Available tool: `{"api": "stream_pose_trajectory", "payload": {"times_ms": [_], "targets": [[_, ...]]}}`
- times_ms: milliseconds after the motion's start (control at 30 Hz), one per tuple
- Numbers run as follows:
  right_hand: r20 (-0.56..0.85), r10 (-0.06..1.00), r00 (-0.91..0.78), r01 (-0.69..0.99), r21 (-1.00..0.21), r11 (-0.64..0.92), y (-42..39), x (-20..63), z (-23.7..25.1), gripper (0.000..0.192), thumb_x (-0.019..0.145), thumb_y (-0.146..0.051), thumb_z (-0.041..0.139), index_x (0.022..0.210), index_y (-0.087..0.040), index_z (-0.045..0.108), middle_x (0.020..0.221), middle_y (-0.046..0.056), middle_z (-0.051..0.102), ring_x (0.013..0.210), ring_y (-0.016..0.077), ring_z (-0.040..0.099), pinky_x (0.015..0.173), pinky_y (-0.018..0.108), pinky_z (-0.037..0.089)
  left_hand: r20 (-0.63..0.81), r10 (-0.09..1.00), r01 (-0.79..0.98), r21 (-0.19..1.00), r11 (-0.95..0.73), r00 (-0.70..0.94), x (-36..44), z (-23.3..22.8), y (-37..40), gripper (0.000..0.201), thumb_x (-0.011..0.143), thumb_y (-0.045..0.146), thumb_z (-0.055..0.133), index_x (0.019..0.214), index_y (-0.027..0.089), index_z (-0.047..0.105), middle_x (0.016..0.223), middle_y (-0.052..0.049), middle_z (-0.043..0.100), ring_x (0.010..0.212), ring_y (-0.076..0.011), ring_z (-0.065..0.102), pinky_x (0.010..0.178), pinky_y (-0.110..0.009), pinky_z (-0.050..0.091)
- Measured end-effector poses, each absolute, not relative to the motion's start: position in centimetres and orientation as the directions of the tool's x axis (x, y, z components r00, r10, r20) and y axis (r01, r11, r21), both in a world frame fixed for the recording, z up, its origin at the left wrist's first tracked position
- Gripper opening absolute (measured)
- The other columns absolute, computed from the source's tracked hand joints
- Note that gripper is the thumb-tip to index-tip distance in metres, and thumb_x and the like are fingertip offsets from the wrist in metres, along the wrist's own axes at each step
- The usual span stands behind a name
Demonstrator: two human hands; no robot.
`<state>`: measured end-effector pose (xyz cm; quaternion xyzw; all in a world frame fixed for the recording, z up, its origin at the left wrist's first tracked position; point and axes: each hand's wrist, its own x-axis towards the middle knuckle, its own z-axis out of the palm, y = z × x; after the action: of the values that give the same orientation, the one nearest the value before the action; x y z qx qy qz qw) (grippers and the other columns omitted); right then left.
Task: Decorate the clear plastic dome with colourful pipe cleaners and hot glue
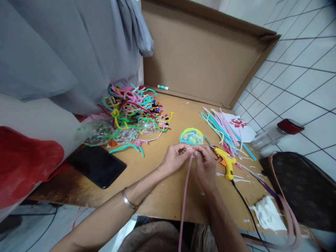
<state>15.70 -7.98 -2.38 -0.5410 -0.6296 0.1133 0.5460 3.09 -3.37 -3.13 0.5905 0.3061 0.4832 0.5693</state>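
1. Near the centre of the frame, the left hand (176, 158) and the right hand (204, 161) meet fingertip to fingertip, both pinching the top end of a long pink pipe cleaner (184, 196).
2. The pipe cleaner hangs straight down from the fingers, past the edge of the cardboard work surface (157, 182), to the bottom of the frame.
3. Just above the hands lies a clear dome rimmed in yellow and blue (191, 136).
4. Right of the right hand rests a yellow glue gun (226, 163), its black cord trailing towards the lower right.
5. A bundle of straight pipe cleaners (223, 131) lies at centre right; a tangled heap of coloured pipe cleaners (131, 106) sits at centre left.
6. A black phone (96, 165) lies at lower left.
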Motion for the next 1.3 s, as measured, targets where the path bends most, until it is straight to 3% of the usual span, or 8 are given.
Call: {"api": "stream_pose_trajectory", "payload": {"times_ms": [133, 500, 700, 867, 1000, 1300], "targets": [[0.600, 0.783, 0.167, 0.572, -0.706, 0.419, -8.0, 15.6, -2.1, 0.020, 0.093, -0.024, 0.050, 0.097, -0.023, 0.069, 0.089, 0.003, 0.065, 0.086, 0.0181, 0.063, 0.076, 0.031, 0.051, 0.241, 0.896, -0.205, 0.963, -0.174, 0.372, 3.0, -3.1, -3.2, 0.028, 0.079, 0.040, 0.066, 0.076, 0.012, 0.068, 0.074, -0.004, 0.070, 0.069, -0.0133, 0.062, 0.072, -0.025, 0.048], [0.708, 0.707, -0.009, 0.741, -0.469, 0.480, -7.8, 16.0, -2.7, 0.026, 0.096, -0.022, 0.044, 0.108, -0.025, 0.067, 0.096, 0.005, 0.067, 0.091, 0.0199, 0.062, 0.082, 0.036, 0.051, 0.263, 0.896, -0.154, 0.963, -0.221, 0.358, 2.9, -3.2, -3.0, 0.028, 0.081, 0.040, 0.063, 0.074, 0.013, 0.065, 0.071, -0.003, 0.066, 0.067, -0.0131, 0.061, 0.069, -0.025, 0.047], [0.710, 0.704, 0.008, 0.716, -0.496, 0.492, -7.8, 16.1, -2.0, 0.024, 0.096, -0.022, 0.046, 0.103, -0.024, 0.069, 0.094, 0.004, 0.070, 0.089, 0.0190, 0.064, 0.080, 0.035, 0.052, 0.268, 0.892, -0.176, 0.960, -0.216, 0.365, 2.9, -3.1, -3.1, 0.031, 0.081, 0.044, 0.064, 0.073, 0.014, 0.065, 0.070, -0.002, 0.066, 0.068, -0.0132, 0.059, 0.069, -0.024, 0.046], [0.700, 0.713, 0.043, 0.691, -0.537, 0.485, -7.9, 16.1, -1.7, 0.022, 0.095, -0.021, 0.049, 0.100, -0.024, 0.070, 0.091, 0.004, 0.071, 0.086, 0.0180, 0.065, 0.079, 0.034, 0.052, 0.246, 0.868, -0.163, 0.967, -0.193, 0.430, 2.6, -2.9, -3.0, 0.037, 0.082, 0.049, 0.062, 0.078, 0.012, 0.066, 0.064, 0.000, 0.058, 0.058, -0.0096, 0.049, 0.059, -0.022, 0.039], [0.705, 0.706, 0.066, 0.685, -0.546, 0.482, -7.8, 16.3, -1.7, 0.021, 0.093, -0.021, 0.051, 0.097, -0.023, 0.071, 0.087, 0.003, 0.071, 0.082, 0.0174, 0.065, 0.075, 0.032, 0.052, 0.241, 0.838, -0.171, 0.969, -0.179, 0.489, 2.4, -2.4, -2.9, 0.041, 0.082, 0.052, 0.061, 0.084, 0.012, 0.066, 0.067, 0.000, 0.058, 0.062, -0.0102, 0.050, 0.062, -0.023, 0.040], [0.684, 0.727, 0.061, 0.703, -0.547, 0.455, -7.8, 16.4, -1.5, 0.021, 0.094, -0.024, 0.051, 0.094, -0.023, 0.071, 0.083, 0.003, 0.070, 0.077, 0.0181, 0.063, 0.071, 0.033, 0.051, 0.255, 0.854, -0.141, 0.967, -0.214, 0.453, 2.5, -2.6, -2.9, 0.031, 0.082, 0.044, 0.064, 0.082, 0.013, 0.067, 0.070, -0.001, 0.060, 0.065, -0.0111, 0.052, 0.065, -0.023, 0.041]]}}
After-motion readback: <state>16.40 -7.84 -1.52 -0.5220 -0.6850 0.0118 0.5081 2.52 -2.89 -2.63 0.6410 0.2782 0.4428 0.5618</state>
